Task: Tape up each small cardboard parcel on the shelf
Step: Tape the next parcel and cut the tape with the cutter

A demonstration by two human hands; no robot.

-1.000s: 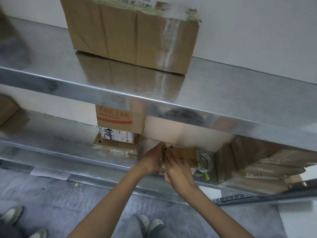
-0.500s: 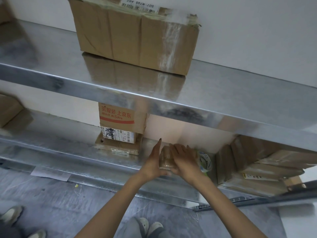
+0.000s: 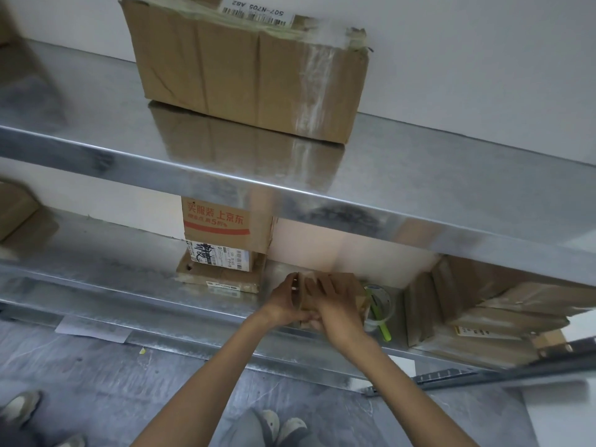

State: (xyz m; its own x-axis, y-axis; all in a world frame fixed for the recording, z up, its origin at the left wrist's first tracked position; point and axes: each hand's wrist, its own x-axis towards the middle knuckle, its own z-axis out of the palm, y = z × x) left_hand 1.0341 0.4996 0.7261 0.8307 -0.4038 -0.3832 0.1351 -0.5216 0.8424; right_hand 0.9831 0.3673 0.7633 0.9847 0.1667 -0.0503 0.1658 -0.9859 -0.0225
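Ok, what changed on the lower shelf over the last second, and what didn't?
The right hand moved from the left end of the small parcel rightward onto its top and now lies flat across it, fingers spread. The left hand barely shifted and keeps holding the left end. The small parcel and the tape roll beside it stayed put on the lower shelf.

A single wide-angle camera sits on the person's head, close before a steel rack, facing forward and steeply down. The upper shelf (image 3: 419, 175) spreads just under the lens; beneath its front edge lies the lower shelf (image 3: 96, 253), where both hands work at arm's reach. The floor (image 3: 96, 382) and the person's shoes (image 3: 283, 427) fill the bottom edge
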